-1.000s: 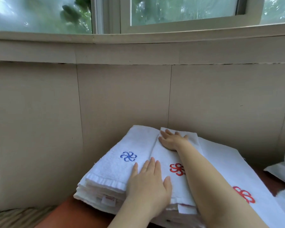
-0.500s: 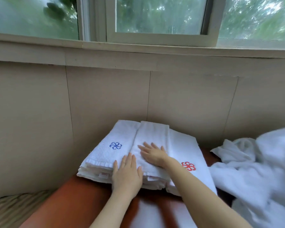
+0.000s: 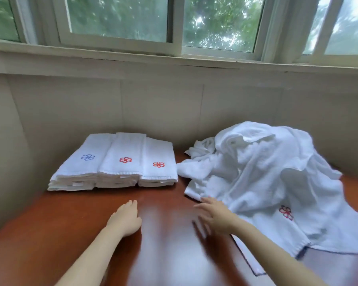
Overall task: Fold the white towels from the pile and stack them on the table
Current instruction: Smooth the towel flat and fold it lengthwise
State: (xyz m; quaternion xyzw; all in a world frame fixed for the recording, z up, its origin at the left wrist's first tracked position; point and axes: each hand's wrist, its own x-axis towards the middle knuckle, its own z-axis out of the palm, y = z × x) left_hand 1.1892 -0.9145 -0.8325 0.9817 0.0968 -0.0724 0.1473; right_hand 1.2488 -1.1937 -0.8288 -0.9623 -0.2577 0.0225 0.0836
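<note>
Your left hand (image 3: 125, 218) lies in the lower middle of the frame. Its fingers are straight and together, its grip is apart and it holds nothing. It is flat on or just above the red-brown worktop (image 3: 70, 213); which of the two cannot be told.

Your right hand (image 3: 215, 215), a little to the right, is blurred. Its fingers are spread and its grip is apart. The fingertips are just beside the near edge of the loose pile of white towels (image 3: 267, 172), which fills the right of the frame. The hand seems placed to take the next towel.

Left of centre, against the beige wall (image 3: 163, 104), three stacks of folded towels (image 3: 114, 162) sit side by side, touching, with their hemmed ends toward you. The left stack shows a blue flower mark (image 3: 87, 157) and the other two show red ones. Lining them up at the back likely leaves room in front for folding. A window (image 3: 116, 17) runs along the top.
</note>
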